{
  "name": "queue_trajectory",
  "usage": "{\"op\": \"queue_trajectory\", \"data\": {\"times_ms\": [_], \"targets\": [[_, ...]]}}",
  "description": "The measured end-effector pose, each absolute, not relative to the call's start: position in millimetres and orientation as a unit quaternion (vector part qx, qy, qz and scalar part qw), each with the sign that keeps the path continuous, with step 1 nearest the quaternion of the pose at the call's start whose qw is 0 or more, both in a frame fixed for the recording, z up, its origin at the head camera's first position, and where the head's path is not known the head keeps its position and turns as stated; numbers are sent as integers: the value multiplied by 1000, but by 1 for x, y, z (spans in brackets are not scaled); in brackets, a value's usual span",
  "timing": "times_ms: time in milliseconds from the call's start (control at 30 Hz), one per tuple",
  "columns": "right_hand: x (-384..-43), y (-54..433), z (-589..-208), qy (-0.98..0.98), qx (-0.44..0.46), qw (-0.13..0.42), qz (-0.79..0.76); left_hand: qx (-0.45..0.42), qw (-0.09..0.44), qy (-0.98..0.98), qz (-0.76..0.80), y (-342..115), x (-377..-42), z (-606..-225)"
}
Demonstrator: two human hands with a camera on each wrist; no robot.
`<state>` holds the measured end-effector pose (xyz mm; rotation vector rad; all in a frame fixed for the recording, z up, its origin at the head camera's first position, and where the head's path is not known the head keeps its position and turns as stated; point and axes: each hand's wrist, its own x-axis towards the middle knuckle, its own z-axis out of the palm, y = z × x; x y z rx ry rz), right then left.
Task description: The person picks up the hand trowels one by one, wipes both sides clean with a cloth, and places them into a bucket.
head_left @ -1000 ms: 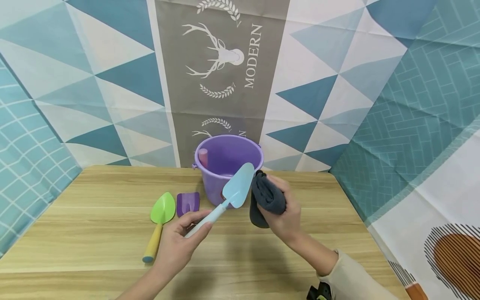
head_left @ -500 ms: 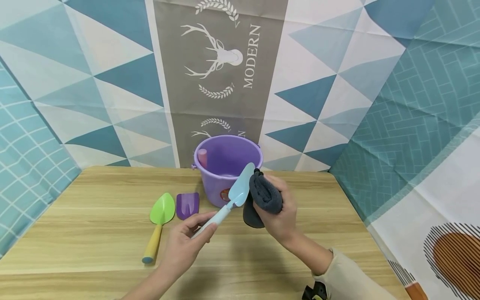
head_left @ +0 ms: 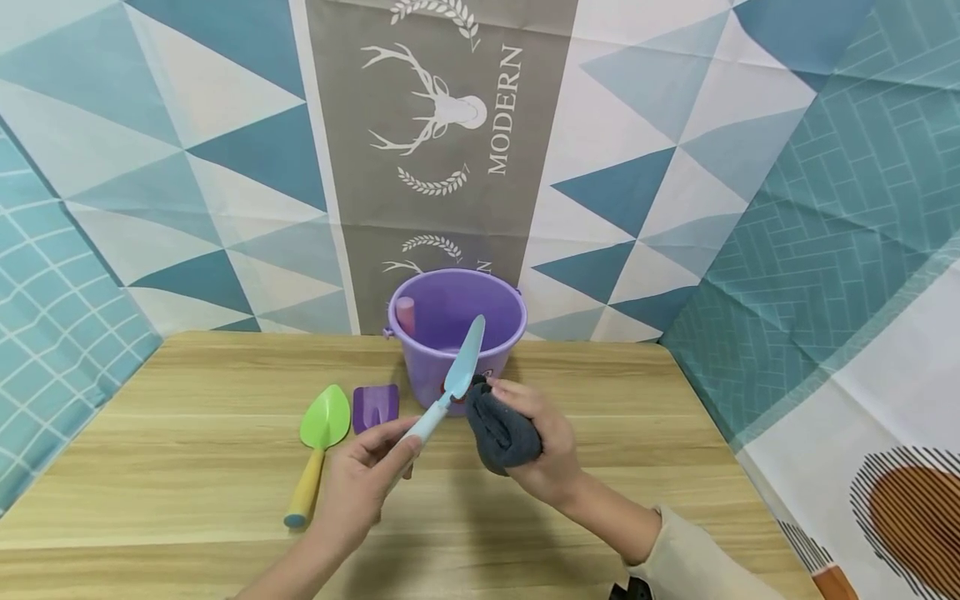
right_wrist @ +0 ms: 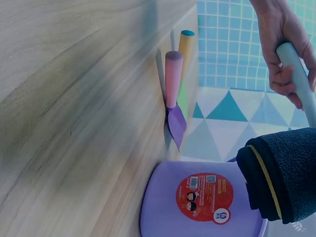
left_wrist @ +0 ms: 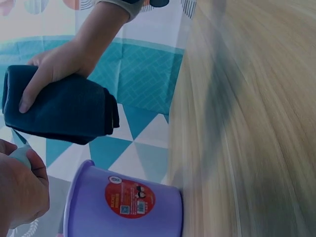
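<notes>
My left hand [head_left: 360, 483] grips the pale handle of a light blue garden trowel [head_left: 467, 362], its blade raised in front of the bucket and turned nearly edge-on. In my right hand [head_left: 546, 446] is a folded dark grey cloth [head_left: 501, 429], held beside the base of the blade. The left wrist view shows the right thumb lying across the cloth [left_wrist: 59, 106], just above the left hand [left_wrist: 22, 187]. From the right wrist, the cloth [right_wrist: 289, 173] hides the trowel's blade, and only its handle [right_wrist: 298, 79] shows.
Behind the hands stands a purple bucket [head_left: 423, 367] with a pink piece [head_left: 406, 315] inside. A green trowel with a yellow handle [head_left: 307, 487] lies on the wooden table [head_left: 195, 450] at left, beside a purple shovel [head_left: 377, 407] with a pink handle [right_wrist: 173, 79]. Patterned cloth backs the table.
The right hand and cloth have moved left and nearer to me, from the blade's tip side down to its base. The trowel has turned, its blade now narrower in view and tipped further left.
</notes>
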<state>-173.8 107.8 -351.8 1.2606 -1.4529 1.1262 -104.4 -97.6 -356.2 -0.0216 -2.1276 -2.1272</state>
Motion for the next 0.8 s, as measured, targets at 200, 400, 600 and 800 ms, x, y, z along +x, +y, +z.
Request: {"op": "queue_trajectory", "data": {"times_ms": [200,400,600,800], "targets": [[-181,117,-346,-600,468,445,471,-5,65,-707,-704,-103,-104,-357],[-188,124,-340,-620,415,459,482,-52,76,-719,-689,-105,-102,-361],[-190,125,-336,-631,383,467,487,-90,64,-728,-677,-104,-98,-361],[-189,122,-336,-620,386,459,506,-112,54,-719,-684,-103,-97,-361]]}}
